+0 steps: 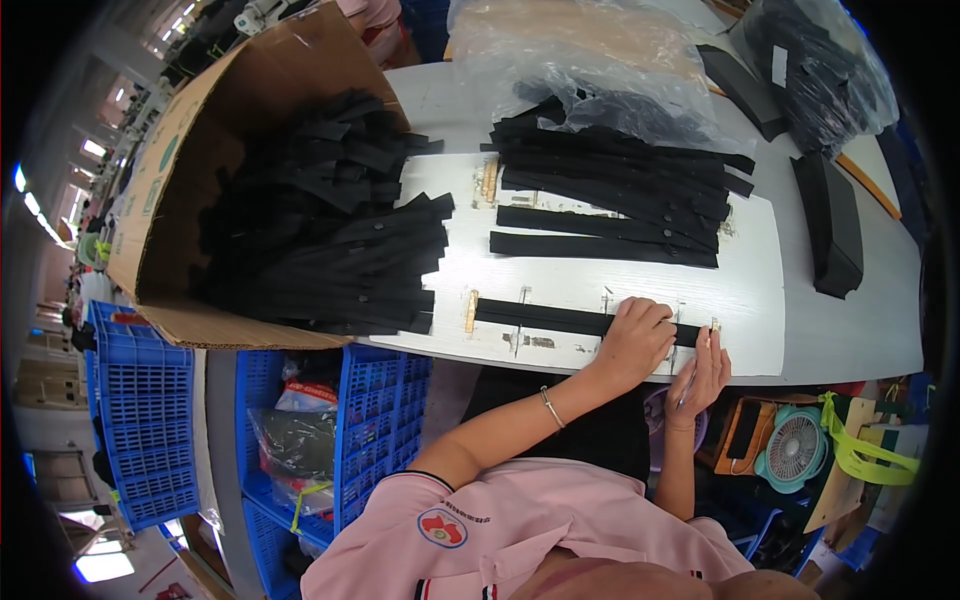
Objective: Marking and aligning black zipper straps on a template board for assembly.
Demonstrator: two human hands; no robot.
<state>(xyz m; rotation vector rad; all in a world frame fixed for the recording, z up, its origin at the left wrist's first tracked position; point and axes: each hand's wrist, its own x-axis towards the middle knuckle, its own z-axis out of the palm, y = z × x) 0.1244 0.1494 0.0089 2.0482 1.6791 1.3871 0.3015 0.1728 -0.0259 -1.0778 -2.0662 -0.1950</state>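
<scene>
A long black fabric strip lies flat on a white board with pencil-like marks. Its ends sit near two small yellowish stops on the board. My left hand, bracelet on its wrist, presses down on the strip right of its middle, fingers curled and closed. At the strip's right end my right hand is closed around a thin pen-like stick, its fingertips touching the strip's end. Beyond them, a pile of similar black strips lies on the board, two lying apart at its near side.
A tipped cardboard box at left spills many black strips. Plastic bags lie at the back. Dark curved pieces rest at right. Below the table edge are blue crates and a small teal fan.
</scene>
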